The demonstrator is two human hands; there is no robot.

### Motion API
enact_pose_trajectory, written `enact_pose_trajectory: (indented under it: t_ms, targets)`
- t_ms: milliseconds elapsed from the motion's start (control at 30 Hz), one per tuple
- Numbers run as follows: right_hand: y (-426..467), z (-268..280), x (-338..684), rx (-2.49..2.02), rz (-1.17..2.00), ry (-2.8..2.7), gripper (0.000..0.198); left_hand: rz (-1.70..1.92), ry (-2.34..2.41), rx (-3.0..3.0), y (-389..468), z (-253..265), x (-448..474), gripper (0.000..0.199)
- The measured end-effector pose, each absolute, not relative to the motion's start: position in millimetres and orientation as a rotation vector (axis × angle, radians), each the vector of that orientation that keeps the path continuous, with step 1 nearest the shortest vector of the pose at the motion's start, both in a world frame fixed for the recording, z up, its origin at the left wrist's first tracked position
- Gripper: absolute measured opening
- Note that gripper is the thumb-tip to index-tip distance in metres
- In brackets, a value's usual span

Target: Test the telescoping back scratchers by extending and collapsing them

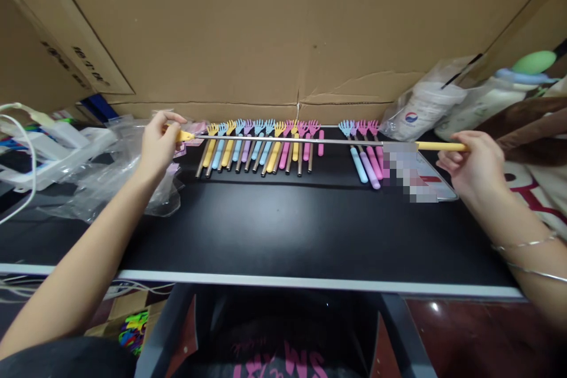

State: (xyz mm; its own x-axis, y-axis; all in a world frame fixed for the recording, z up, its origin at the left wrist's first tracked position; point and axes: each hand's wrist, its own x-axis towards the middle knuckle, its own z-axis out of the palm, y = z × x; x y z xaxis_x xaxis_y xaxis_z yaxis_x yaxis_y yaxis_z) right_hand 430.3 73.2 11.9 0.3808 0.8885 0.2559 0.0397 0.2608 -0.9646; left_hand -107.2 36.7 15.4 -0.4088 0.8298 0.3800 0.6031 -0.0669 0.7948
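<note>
A telescopic back scratcher [283, 140] with a yellow grip is stretched out level across the view, its metal rod fully visible between my hands. My left hand [162, 139] pinches its yellow claw end; the claw's tines are hidden by my fingers. Around the yellow handle at the other end, my right hand [473, 159] is closed. Behind and below the rod lies a row of back scratchers [266, 150] in yellow, blue, purple and pink. Farther right is a smaller group of back scratchers [365, 159] with blue, purple and pink handles.
Clear plastic bags [110, 171] and a white plastic rack [62, 153] occupy the left side. A phone [436, 180], partly blurred out, lies at right. Behind it stand a bagged cup [427, 109] and a bottle [491, 100]. Cardboard [266, 29] walls the back; the black table [274, 236] has a pale front edge.
</note>
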Motion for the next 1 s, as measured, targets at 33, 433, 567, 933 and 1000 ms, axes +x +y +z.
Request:
enact_pose_trajectory:
  t_ms: [33, 433, 567, 933, 1000]
  targets:
    - [73, 11, 431, -1.161, 0.708, -1.008, 0.016, 1.474, 1.984, 1.561, 37, 14, -105, 0.022]
    - [42, 18, 379, -1.094, 1.023, -1.317, 0.021, 1.307, 1.781, 1.856, 20, 14, -67, 0.022]
    - [39, 20, 382, -1.112, 1.129, -1.396, 0.02, 1.349, 1.752, 1.838, 18, 19, -70, 0.022]
    - [37, 2, 377, -1.052, 1.41, -1.767, 0.024, 1.024, 1.43, 2.138, 9, 10, -40, 0.028]
    - [36, 2, 379, -1.033, 1.408, -1.78, 0.023, 1.014, 1.401, 2.16, 8, 9, -39, 0.03]
